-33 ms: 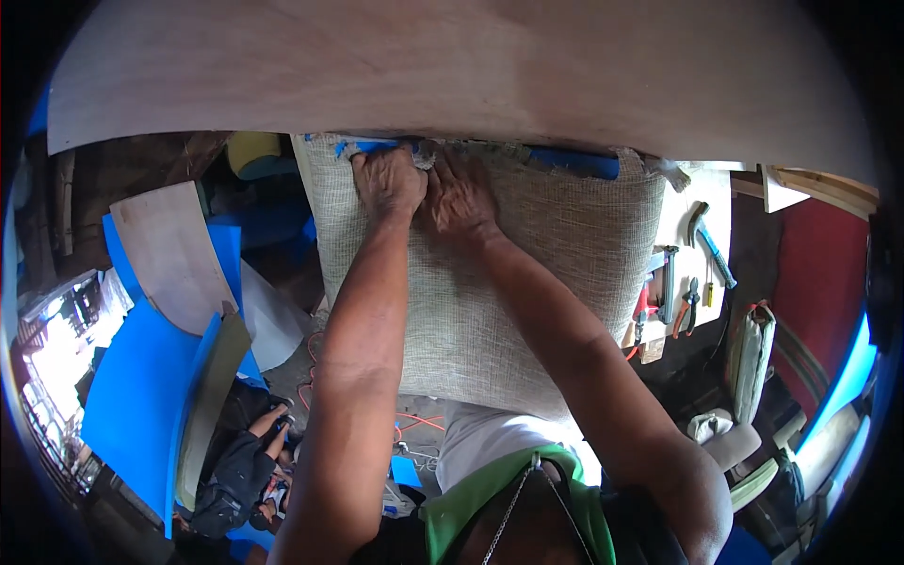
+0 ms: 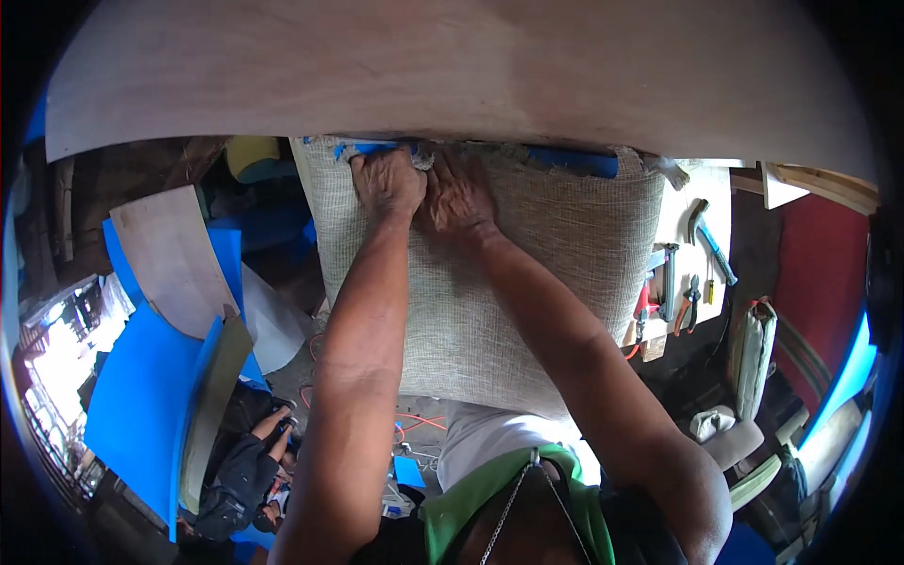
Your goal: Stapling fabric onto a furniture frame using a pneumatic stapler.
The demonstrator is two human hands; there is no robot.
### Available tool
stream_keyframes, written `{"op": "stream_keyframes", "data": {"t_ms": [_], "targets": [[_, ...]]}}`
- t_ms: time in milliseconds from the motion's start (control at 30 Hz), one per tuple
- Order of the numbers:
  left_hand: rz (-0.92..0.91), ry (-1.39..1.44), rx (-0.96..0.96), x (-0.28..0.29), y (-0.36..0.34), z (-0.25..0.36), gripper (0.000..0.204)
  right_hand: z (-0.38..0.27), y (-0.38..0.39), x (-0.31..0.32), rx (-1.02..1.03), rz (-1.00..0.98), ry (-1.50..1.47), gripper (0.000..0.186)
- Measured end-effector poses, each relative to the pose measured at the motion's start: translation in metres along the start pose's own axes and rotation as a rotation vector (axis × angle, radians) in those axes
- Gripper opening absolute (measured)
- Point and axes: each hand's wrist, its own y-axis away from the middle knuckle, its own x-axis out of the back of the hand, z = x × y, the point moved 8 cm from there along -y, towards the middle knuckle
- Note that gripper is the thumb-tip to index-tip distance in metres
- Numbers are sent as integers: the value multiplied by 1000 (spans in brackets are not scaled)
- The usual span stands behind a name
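Head view, left hand (image 2: 388,182) and right hand (image 2: 459,196) side by side, seemingly gripping woven fabric (image 2: 527,273) edge under plywood (image 2: 452,75).

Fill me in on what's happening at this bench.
A person presses both hands, left hand and right hand, side by side on the top edge of a beige woven fabric panel, where it meets a curved plywood sheet. Blue foam shows along that edge. A hammer and pliers lie to the right.

Coarse woven beige cloth (image 2: 527,273), rough, matt. Far: smooth pale plywood panel (image 2: 452,71), matt. Blue foam strip (image 2: 565,160) along cloth's far edge. Right: metal hammer (image 2: 708,237), slightly shiny, on pale board.
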Motion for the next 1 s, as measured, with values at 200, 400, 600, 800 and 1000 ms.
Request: {"op": "stream_keyframes", "data": {"t_ms": [200, 400, 600, 800, 1000], "targets": [[-60, -12, 18, -3, 0, 15, 25, 13, 5, 3, -29, 21, 47, 58], [-18, -12, 39, -1, 2, -6, 24, 23, 128, 144, 131, 236, -317, 53], [-47, -3, 27, -7, -9, 3, 20, 222, 365, 174, -440, 521, 71, 43], [46, 8, 59, -13, -1, -11, 18, 257, 371, 70, -748, -148, 368, 61], [71, 76, 69, -6, -2, -7, 17, 291, 346, 71, -763, -1, 254, 51]]}}
